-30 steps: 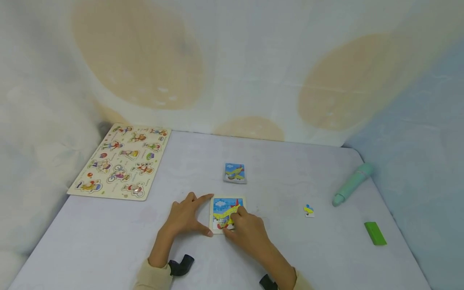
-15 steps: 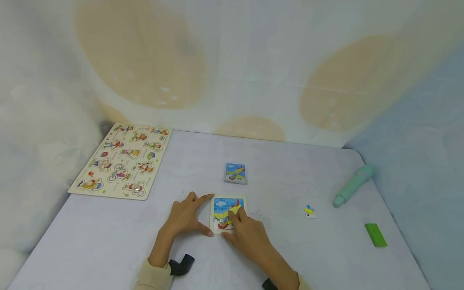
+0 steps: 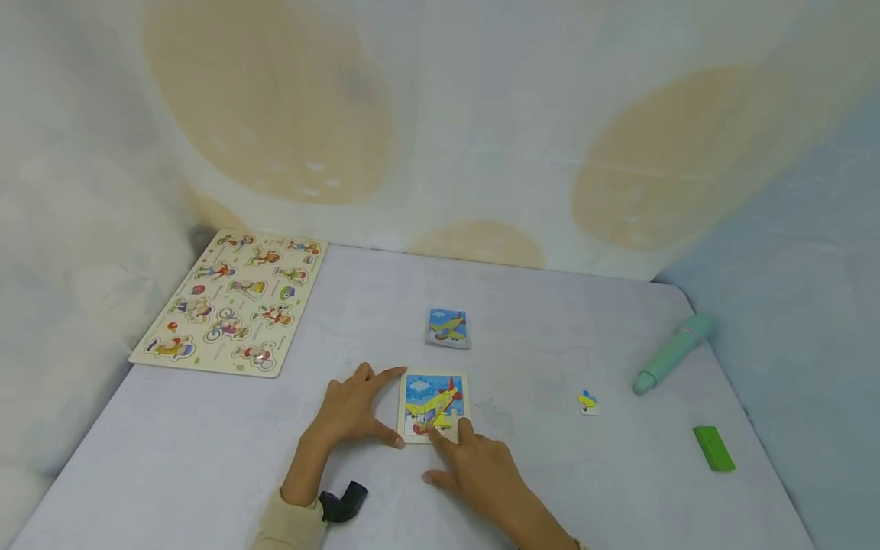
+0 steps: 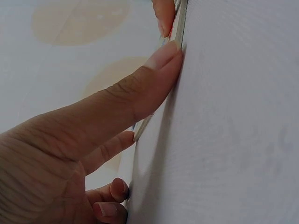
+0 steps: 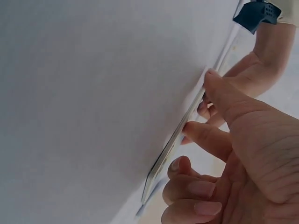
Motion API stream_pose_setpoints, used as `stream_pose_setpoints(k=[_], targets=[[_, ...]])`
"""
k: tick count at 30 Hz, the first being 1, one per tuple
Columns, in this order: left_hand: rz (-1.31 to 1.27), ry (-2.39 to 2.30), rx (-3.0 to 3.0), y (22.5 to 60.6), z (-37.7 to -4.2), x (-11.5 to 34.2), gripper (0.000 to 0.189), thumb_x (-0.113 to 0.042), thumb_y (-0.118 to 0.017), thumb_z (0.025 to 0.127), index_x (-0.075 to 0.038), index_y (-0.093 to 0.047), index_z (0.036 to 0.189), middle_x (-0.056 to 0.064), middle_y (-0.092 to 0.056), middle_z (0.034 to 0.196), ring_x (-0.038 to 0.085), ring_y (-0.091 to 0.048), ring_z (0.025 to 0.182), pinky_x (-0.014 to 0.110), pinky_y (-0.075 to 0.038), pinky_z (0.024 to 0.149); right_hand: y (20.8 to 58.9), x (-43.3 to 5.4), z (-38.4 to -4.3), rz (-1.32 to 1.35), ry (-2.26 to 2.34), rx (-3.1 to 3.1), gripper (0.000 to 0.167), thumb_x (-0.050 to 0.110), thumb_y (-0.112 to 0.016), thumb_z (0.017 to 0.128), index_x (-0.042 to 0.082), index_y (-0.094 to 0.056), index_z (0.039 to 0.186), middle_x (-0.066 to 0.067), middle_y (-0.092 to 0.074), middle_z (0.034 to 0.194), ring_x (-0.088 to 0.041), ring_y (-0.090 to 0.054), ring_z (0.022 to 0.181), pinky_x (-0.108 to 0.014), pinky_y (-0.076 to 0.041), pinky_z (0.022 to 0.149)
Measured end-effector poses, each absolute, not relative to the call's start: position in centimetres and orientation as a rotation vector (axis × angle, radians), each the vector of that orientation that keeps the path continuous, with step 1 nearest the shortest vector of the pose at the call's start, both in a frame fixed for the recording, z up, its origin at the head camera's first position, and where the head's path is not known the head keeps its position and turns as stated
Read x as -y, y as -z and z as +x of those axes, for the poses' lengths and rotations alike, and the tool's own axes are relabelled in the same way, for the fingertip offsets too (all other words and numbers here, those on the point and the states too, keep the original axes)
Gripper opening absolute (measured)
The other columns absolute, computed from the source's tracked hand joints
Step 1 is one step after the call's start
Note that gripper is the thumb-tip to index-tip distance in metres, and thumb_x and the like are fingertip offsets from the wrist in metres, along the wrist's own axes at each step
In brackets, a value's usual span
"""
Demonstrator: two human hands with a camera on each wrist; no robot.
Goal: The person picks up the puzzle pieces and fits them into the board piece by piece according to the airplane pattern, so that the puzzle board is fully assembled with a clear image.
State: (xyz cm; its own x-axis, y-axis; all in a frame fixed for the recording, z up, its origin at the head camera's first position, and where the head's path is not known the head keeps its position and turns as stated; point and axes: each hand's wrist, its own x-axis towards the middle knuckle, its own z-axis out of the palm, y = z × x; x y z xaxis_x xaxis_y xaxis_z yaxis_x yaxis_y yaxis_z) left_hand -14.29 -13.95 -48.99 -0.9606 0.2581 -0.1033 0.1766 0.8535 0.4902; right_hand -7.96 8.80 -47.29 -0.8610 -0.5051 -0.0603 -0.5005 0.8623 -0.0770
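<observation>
In the head view, a small jigsaw puzzle board (image 3: 466, 391) with a yellow airplane picture lies flat on the table. Its lower right part shows bare cream-coloured backing. My left hand (image 3: 349, 409) spans the board's left side, index fingertip at the far corner and thumb at the near one; in the left wrist view that thumb (image 4: 163, 58) lies along the edge. My right hand (image 3: 484, 470) touches the picture near its lower middle with an extended index finger (image 3: 443, 443); the remaining fingers are curled. A loose jigsaw piece (image 3: 587, 402), yellow and blue, lies off to the right.
Behind the board sits a small airplane picture block (image 3: 448, 328). A larger cream board with character figures (image 3: 282, 359) occupies the back left. Toward the right edge are a mint-green cylinder (image 3: 674, 355) and a green block (image 3: 715, 448). Fabric walls rise behind and beside the table.
My right hand has drawn back from the board's right side toward me, its index now on the lower middle. More of the airplane shows. The left hand stays in place.
</observation>
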Motion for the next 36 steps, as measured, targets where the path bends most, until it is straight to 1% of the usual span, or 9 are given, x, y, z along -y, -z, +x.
stream_pose_setpoints(k=[7, 12, 16, 19, 22, 26, 28, 32, 36], targets=[[0.349, -0.723, -2.863, 48.9, -14.4, 13.8, 0.105, -0.054, -0.094, 0.05, -0.029, -0.053, 0.143, 0.002, -0.044, 0.092, 0.018, -0.041, 0.075, 0.036, -0.026, 0.068, 47.1, -8.8, -8.1, -0.721, 0.166, -2.905, 0.06, 0.06, -0.068, 0.083, 0.033, -0.06, 0.137, -0.001, -0.045, 0.084, -0.009, -0.034, 0.052, -0.021, -0.029, 0.047], [0.348, -0.721, -2.859, 49.1, -14.5, 13.9, 0.106, -0.055, -0.094, 0.049, -0.029, -0.053, 0.143, 0.002, -0.044, 0.093, 0.018, -0.041, 0.075, 0.036, -0.027, 0.068, 47.0, -9.1, -8.3, -0.768, 0.192, -2.9, 0.059, 0.06, -0.067, 0.084, 0.034, -0.061, 0.136, 0.0, -0.045, 0.084, -0.008, -0.033, 0.052, -0.02, -0.03, 0.047], [0.353, -0.722, -2.86, 49.3, -14.4, 14.1, 0.106, -0.055, -0.094, 0.049, -0.029, -0.053, 0.143, 0.001, -0.044, 0.092, 0.017, -0.041, 0.075, 0.035, -0.026, 0.068, 47.0, -9.7, -8.6, -0.853, 0.237, -2.907, 0.063, 0.061, -0.066, 0.085, 0.027, -0.06, 0.137, 0.003, -0.044, 0.086, -0.005, -0.036, 0.057, -0.018, -0.031, 0.05], [0.359, -0.735, -2.859, 49.4, -14.4, 14.1, 0.107, -0.055, -0.094, 0.048, -0.029, -0.053, 0.143, 0.002, -0.043, 0.092, 0.017, -0.04, 0.075, 0.035, -0.026, 0.067, 46.9, -10.7, -8.9, -0.863, 0.292, -2.971, 0.062, 0.057, -0.07, 0.084, 0.019, -0.062, 0.133, 0.004, -0.045, 0.09, -0.003, -0.038, 0.062, -0.015, -0.034, 0.053], [0.362, -0.746, -2.858, 49.4, -14.4, 14.2, 0.107, -0.054, -0.095, 0.048, -0.029, -0.053, 0.143, 0.001, -0.043, 0.092, 0.017, -0.04, 0.076, 0.035, -0.025, 0.067, 46.6, -11.9, -9.3, -0.782, 0.348, -3.073, 0.06, 0.05, -0.078, 0.08, 0.015, -0.063, 0.127, 0.002, -0.047, 0.097, -0.003, -0.038, 0.061, -0.014, -0.034, 0.052], [0.368, -0.75, -2.862, 49.4, -14.4, 14.3, 0.108, -0.054, -0.095, 0.047, -0.029, -0.053, 0.143, 0.001, -0.042, 0.091, 0.015, -0.039, 0.076, 0.035, -0.024, 0.066, 46.3, -13.8, -9.6, -0.608, 0.41, -3.146, 0.06, 0.043, -0.085, 0.075, 0.014, -0.065, 0.123, 0.0, -0.046, 0.104, -0.003, -0.037, 0.057, -0.016, -0.032, 0.05], [0.377, -0.753, -2.864, 49.4, -14.5, 14.4, 0.108, -0.054, -0.095, 0.047, -0.028, -0.053, 0.144, 0.001, -0.042, 0.091, 0.015, -0.039, 0.077, 0.035, -0.024, 0.066, 46.1, -14.7, -9.7, -0.512, 0.445, -3.152, 0.058, 0.04, -0.086, 0.074, 0.015, -0.065, 0.122, -0.001, -0.046, 0.105, -0.004, -0.038, 0.059, -0.017, -0.033, 0.051], [0.39, -0.756, -2.864, 49.4, -14.5, 14.3, 0.108, -0.054, -0.094, 0.048, -0.028, -0.052, 0.144, 0.001, -0.042, 0.091, 0.014, -0.039, 0.077, 0.035, -0.024, 0.066, 46.0, -17.2, -10.4, -0.335, 0.663, -3.079, 0.053, 0.032, -0.087, 0.074, 0.016, -0.067, 0.12, -0.002, -0.049, 0.103, -0.008, -0.043, 0.068, -0.019, -0.037, 0.055], [0.386, -0.763, -2.856, 49.3, -14.5, 14.3, 0.108, -0.054, -0.095, 0.047, -0.028, -0.053, 0.144, 0.001, -0.042, 0.09, 0.015, -0.038, 0.076, 0.035, -0.023, 0.066, 46.0, -20.6, -11.4, -0.248, 1.007, -2.923, 0.05, 0.026, -0.086, 0.075, 0.013, -0.068, 0.119, -0.006, -0.052, 0.099, -0.01, -0.042, 0.072, -0.022, -0.038, 0.058]])
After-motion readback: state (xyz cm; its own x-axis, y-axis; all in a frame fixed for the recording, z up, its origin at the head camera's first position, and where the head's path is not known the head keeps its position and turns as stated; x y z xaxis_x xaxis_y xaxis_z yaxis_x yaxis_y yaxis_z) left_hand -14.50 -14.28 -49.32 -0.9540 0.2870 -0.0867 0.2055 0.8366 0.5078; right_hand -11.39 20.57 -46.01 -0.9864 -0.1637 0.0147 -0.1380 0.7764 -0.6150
